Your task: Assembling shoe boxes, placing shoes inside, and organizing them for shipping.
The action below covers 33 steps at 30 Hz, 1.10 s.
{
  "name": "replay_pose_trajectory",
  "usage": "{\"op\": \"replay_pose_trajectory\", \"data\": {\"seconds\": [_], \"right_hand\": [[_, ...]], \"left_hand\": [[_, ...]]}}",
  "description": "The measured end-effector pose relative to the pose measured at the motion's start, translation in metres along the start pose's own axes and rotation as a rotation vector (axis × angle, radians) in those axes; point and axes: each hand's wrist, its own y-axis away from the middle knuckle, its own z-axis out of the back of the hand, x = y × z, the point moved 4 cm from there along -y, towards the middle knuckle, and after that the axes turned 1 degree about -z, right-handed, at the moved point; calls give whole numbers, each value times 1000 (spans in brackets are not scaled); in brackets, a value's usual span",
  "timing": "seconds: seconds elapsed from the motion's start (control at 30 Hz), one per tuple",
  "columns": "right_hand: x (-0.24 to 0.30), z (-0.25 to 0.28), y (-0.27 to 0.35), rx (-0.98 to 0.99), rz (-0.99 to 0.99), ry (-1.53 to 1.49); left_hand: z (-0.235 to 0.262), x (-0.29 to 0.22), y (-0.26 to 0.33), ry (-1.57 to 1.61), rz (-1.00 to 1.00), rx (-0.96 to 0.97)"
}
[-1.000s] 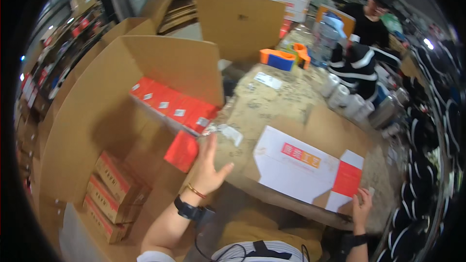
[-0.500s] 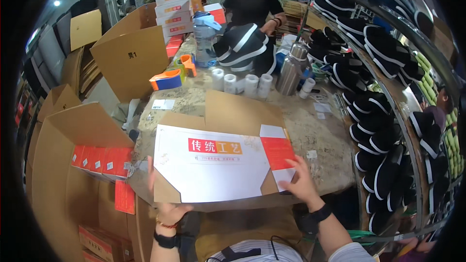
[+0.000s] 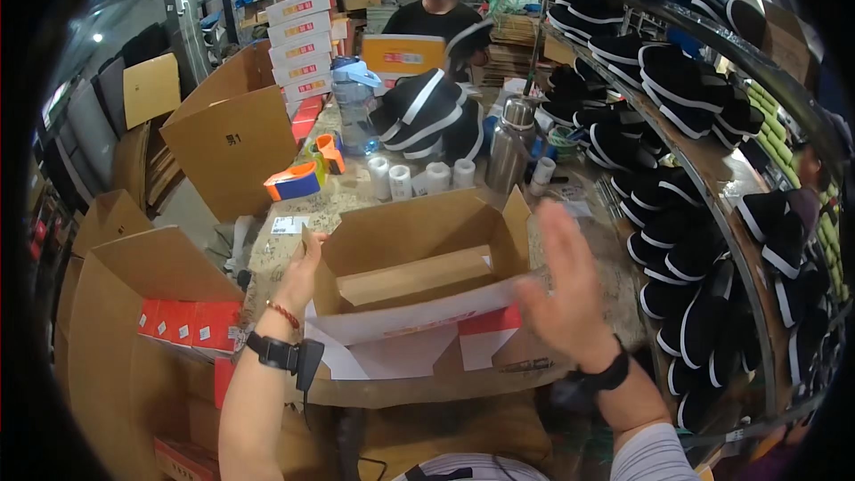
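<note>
"Cardboard carton (image 3: 414, 281): position?"
"Open-topped, on table (image 3: 343, 189). I saw left hand (image 3: 300, 278) pinching its left flap (image 3: 308, 239), right hand (image 3: 567, 298) splayed, contact unclear."
"Risk?"
"One-sided hold, I judged; the carton could skew."

Black wristbands (image 3: 272, 352), perhaps beaded red bracelet (image 3: 283, 313), striped sleeve (image 3: 655, 456)

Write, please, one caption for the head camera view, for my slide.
Left hand and right hand flank an open cardboard box on a worktable, with black shoes shelved at right.
</note>
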Motion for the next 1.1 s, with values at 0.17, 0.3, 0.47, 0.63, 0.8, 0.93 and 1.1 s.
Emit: {"op": "replay_pose_trajectory", "data": {"seconds": [0.17, 0.3, 0.47, 0.63, 0.8, 0.93, 1.1], "right_hand": [[-52, -97, -23, 419, -18, 74], [-56, -120, -22, 379, -64, -174], [-48, -45, -30, -231, 443, 261], [-127, -81, -21, -152, -313, -393], [-103, -66, -28, 346, -31, -99], [-94, -67, -21, 302, -265, 153], [-89, -59, -17, 166, -226, 126]], "left_hand": [[-5, 11, -22, 189, 16, 145], [-39, -6, 0, -483, 75, 86], [-41, -18, 4, -501, 153, 79], [-21, 33, 0, -187, -322, -40], [-41, -13, 11, -548, -274, -32], [-72, -56, 24, -884, -124, -59], [-57, -55, 33, -642, -422, -257]]}}
